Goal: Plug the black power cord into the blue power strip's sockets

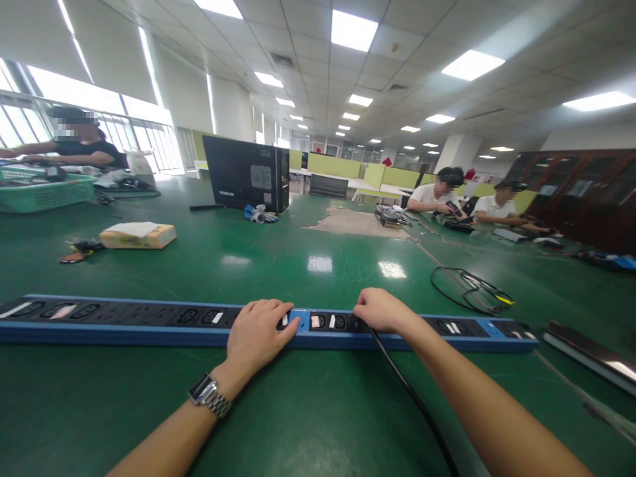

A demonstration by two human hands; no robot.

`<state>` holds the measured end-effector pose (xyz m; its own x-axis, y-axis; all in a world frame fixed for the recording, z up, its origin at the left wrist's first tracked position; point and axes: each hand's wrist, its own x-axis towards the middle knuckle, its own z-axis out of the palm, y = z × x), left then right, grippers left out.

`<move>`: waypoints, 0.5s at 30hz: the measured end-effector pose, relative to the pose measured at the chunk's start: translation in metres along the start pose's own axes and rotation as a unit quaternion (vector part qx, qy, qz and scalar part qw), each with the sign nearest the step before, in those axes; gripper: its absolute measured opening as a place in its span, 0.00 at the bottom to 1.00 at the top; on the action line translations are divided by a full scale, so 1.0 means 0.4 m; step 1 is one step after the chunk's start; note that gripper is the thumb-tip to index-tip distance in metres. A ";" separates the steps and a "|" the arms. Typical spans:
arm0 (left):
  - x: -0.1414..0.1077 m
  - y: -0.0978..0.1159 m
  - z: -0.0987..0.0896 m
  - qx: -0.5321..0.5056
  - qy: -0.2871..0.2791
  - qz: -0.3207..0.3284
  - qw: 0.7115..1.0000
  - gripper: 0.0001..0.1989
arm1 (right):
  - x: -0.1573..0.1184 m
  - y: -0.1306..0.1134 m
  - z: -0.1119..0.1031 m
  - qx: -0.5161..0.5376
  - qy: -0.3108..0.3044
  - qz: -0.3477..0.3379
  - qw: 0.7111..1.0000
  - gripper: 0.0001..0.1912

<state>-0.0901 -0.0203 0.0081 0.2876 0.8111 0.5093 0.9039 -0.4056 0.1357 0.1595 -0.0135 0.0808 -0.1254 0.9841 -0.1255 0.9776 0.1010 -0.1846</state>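
A long blue and black power strip [163,336] with many sockets lies across the green table. My left hand [261,331] rests on it left of a blue section, fingers spread over the top and front edge. Further right, my right hand [382,310] is closed over the sockets, round the end of a black cable [415,394]. The plug itself is hidden by the hand. From there the cable runs down to the bottom edge of the view.
A tissue pack [139,236], a black computer case [246,173], gloves [260,213] and a green basket [47,192] stand beyond the strip. A coiled cable [470,289] and a dark bar [591,354] lie at right. Other people sit at the far left and right.
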 end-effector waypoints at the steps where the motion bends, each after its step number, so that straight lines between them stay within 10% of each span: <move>1: 0.000 0.000 0.001 0.001 0.001 0.000 1.000 0.19 | 0.007 -0.001 -0.001 -0.007 -0.008 0.006 1.000 0.17; 15: 0.001 0.002 -0.003 -0.003 -0.003 -0.001 1.000 0.18 | 0.031 -0.003 0.000 -0.021 -0.025 0.051 0.998 0.20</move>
<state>-0.0894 -0.0206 0.0094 0.2868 0.8146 0.5041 0.9028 -0.4059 0.1423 0.1567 -0.0016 0.0796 -0.0315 0.9810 -0.1914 0.9918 0.0069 -0.1277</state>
